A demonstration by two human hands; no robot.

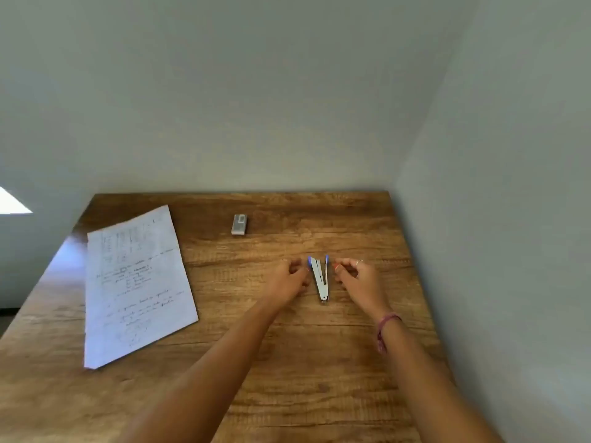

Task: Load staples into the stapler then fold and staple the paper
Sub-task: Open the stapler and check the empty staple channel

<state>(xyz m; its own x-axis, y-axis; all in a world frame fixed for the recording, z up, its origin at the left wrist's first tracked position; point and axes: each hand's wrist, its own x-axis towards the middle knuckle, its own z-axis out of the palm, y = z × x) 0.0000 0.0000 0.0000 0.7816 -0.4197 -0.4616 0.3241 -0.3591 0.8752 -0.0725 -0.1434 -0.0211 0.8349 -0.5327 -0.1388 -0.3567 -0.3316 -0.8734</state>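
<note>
A small metal stapler [320, 278] with blue tips lies on the wooden table [287, 362], spread open in a V with its hinge toward me. My left hand [289, 279] is curled just left of it, fingertips at its left arm. My right hand [358, 279] is curled just right of it, fingertips close to the right arm. Whether either hand grips the stapler is unclear. A handwritten sheet of paper [137, 282] lies flat at the left. A small grey staple box [240, 224] sits farther back, in the middle.
The table stands in a corner, with a grey wall behind and another along its right edge. The table's left edge runs diagonally past the paper. I wear a pink bracelet [385, 327] on my right wrist.
</note>
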